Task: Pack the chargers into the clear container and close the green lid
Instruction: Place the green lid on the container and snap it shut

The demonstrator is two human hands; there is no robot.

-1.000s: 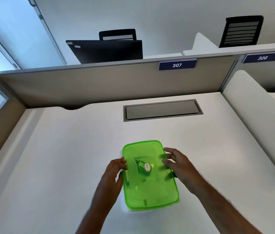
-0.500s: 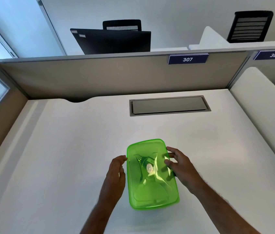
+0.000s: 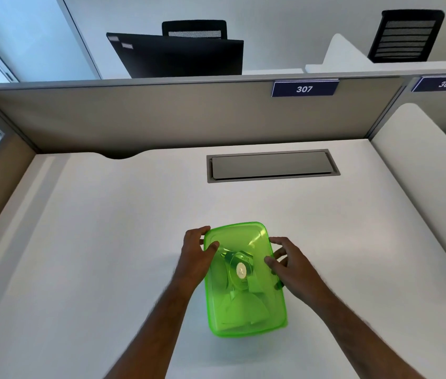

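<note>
**Green lid on, both hands at its sides**

White worktop (image 3: 106, 242) fills our view, a partition (image 3: 161, 116) along its far edge. Toward the near edge, at the middle, sits the green lid (image 3: 243, 283) over the clear container, pale shapes showing through it. Our left hand (image 3: 195, 254) clasps the lid's left rim, thumb on top; our right hand (image 3: 290, 265) presses fingertips on the right rim.

We observe the green lid (image 3: 243, 277), translucent and rectangular with rounded corners, seated flat on top of the clear container (image 3: 280, 285), which it almost fully hides from above. Through the lid we see the chargers (image 3: 241, 272) as pale shapes, one a round disc with a light centre. The assembly stands near the front centre of the white bench (image 3: 106, 242).
</note>
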